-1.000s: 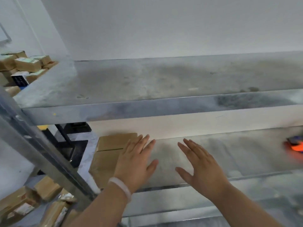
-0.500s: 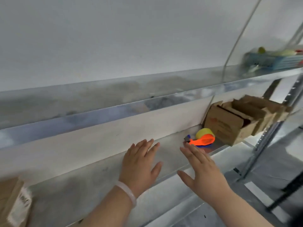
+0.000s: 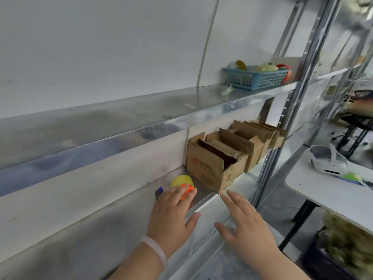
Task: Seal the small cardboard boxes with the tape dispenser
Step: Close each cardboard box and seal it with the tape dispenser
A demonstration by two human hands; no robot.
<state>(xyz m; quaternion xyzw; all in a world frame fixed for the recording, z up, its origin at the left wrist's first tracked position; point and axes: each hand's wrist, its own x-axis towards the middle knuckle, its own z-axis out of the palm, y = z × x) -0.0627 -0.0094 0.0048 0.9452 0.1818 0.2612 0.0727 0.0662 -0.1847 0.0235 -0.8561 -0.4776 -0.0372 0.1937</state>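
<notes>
The person's left hand point(image 3: 173, 215) is hanging flat over the shelf point(image 3: 101, 239), fingers straight and gripping nothing. Its fingertips point(image 3: 177, 194) are overlapping the orange tape dispenser point(image 3: 182, 181), but it's hard to tell if they're actually touching it. The right hand point(image 3: 246, 223) is hovering wide open and empty too, fingers spread, just below the front corner of the nearest open cardboard box point(image 3: 207, 168). The dispenser is sitting just left of that box, with more boxes point(image 3: 260, 142) lining up behind.

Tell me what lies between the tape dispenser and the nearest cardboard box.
Nothing: in the head view only a bare strip of shelf separates the tape dispenser from the cardboard box.
</notes>
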